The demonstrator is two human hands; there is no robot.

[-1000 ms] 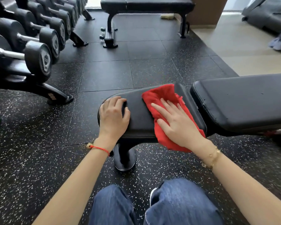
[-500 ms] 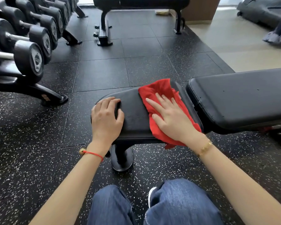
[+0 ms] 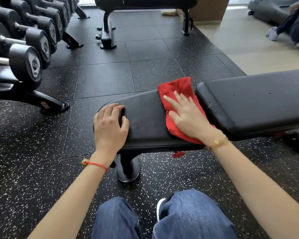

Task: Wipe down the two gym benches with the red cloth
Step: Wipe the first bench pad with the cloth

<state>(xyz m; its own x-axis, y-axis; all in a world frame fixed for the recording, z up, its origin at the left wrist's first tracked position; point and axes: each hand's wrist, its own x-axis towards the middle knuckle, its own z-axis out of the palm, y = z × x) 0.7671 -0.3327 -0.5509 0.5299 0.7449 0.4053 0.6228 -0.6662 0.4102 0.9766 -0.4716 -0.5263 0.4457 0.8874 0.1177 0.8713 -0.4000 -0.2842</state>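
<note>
The speckled black rubber floor [image 3: 41,169] spreads under everything; a dumbbell rack [image 3: 24,54] lines my left, and the far bench [image 3: 145,2] stands across the tiles; the near bench [image 3: 257,104] runs off to my right, its seat pad [image 3: 145,121] in front of my knees; the red cloth [image 3: 178,90] lies flat at the seat pad's right end, just beside the gap to the back pad; my right hand [image 3: 188,118] presses it with straight, spread fingers; my left hand [image 3: 110,125] rests on the pad's left end, fingers curled over its rim, well apart from the cloth.
</note>
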